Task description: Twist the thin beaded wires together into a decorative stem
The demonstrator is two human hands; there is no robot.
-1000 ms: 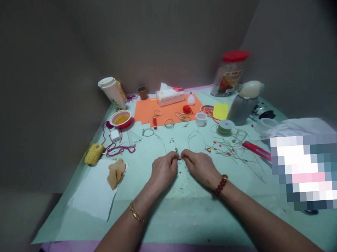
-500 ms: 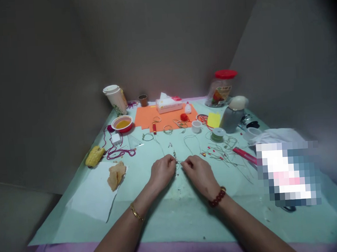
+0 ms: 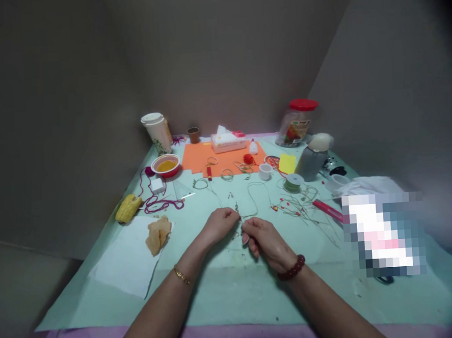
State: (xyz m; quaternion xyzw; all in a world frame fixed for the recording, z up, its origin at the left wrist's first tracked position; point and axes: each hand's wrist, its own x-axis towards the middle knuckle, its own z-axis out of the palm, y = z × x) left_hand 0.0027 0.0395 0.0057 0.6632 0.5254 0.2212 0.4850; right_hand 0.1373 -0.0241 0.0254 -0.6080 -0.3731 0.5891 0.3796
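Observation:
My left hand (image 3: 220, 223) and my right hand (image 3: 263, 240) meet at the middle of the pale green table cover (image 3: 233, 286). Both pinch a thin wire (image 3: 255, 198) that loops away toward the back of the table. The left fingers are curled tight around its end. The right fingers are closed around the wire a little nearer to me. A gold bracelet (image 3: 181, 276) is on my left wrist and a dark red bead bracelet (image 3: 291, 269) on my right.
Behind stand an orange sheet (image 3: 225, 157), tissue box (image 3: 227, 139), paper cup (image 3: 156, 131), red bowl (image 3: 166, 165), red-lidded jar (image 3: 298, 122), green thread spool (image 3: 292, 182) and scattered wire pieces (image 3: 308, 205). At left lie corn (image 3: 128, 207), a snack (image 3: 158, 233) on white paper, and a purple cord (image 3: 157, 201).
My right hand has drawn back toward me and slightly down, pulling along the wire. The left hand stays in place. The camera view shifted a little.

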